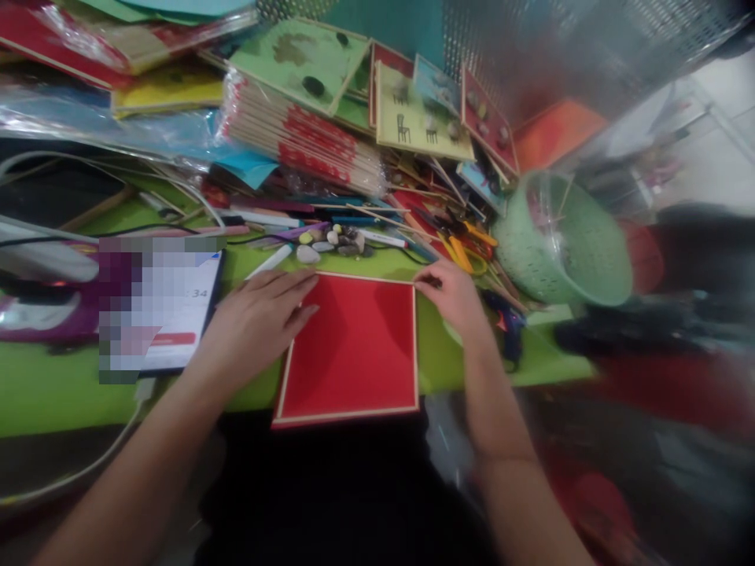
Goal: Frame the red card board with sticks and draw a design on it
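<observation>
A red square board (354, 346) with a pale wooden edge lies on the green table (53, 385), its near side hanging over the table's front edge. My left hand (259, 318) rests flat on the board's upper left corner, fingers stretched out. My right hand (451, 295) is at the board's upper right corner with its fingers curled and pinched at the edge; what they grip, if anything beyond the corner, is too small to see. A small heap of pebbles (333, 240) lies just beyond the board.
A tablet (177, 310) lies left of the board, with cables around it. A mint green colander (560, 240) stands at the right. Scissors (469, 248), pens, wooden sticks, a bundle of sticks (300, 141) and finished picture boards (421, 114) crowd the back.
</observation>
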`<move>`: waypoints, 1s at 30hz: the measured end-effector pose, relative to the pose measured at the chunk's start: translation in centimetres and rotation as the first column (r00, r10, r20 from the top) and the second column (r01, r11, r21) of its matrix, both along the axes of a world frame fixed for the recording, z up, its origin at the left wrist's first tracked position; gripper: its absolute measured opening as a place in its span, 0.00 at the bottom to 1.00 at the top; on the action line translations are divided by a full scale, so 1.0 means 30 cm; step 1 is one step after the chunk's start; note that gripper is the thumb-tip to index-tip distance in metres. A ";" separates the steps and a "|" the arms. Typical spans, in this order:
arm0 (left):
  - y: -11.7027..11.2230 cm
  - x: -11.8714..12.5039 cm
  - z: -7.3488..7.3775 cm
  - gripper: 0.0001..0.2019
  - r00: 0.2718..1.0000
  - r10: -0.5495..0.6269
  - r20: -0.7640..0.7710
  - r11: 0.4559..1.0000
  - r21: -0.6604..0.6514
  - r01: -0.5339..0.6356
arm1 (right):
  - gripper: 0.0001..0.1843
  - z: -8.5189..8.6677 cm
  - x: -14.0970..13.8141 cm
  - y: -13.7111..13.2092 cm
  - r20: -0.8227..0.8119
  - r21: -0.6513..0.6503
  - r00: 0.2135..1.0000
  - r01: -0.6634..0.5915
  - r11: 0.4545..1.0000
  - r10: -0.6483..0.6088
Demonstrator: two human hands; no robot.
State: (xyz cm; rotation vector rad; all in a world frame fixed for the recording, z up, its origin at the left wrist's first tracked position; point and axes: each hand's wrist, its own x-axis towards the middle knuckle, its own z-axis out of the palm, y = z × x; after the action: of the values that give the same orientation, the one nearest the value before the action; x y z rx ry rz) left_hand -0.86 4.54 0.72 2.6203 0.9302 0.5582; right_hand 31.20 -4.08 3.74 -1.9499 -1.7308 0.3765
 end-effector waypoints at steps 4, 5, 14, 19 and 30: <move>-0.002 0.001 -0.001 0.23 1.000 0.017 0.020 1.000 -0.018 -0.017 | 0.06 0.003 -0.001 0.002 0.043 -0.017 0.999 -0.013 1.000 0.014; -0.001 0.001 -0.001 0.22 1.000 0.020 0.022 1.000 -0.024 -0.020 | 0.05 0.005 -0.001 0.002 0.054 -0.017 0.998 -0.018 1.000 0.019; -0.018 0.035 0.090 0.22 0.995 0.072 0.068 0.997 0.017 -0.073 | 0.07 0.063 -0.011 -0.014 0.073 0.070 0.995 -0.078 0.995 0.073; -0.044 0.187 0.202 0.18 0.996 -0.057 0.072 0.994 0.098 0.050 | 0.06 0.108 -0.044 -0.019 0.187 0.115 0.972 -0.168 0.979 0.145; 0.031 0.422 0.201 0.11 0.994 -0.112 0.016 0.994 0.003 0.111 | 0.09 0.181 -0.091 0.009 0.337 0.132 0.925 -0.229 0.964 0.173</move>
State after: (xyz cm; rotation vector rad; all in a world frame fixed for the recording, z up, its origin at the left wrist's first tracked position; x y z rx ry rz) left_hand 11.80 5.46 6.76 2.6465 0.7731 0.5511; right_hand 28.46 -3.80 9.16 -1.7904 -2.1048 -0.0284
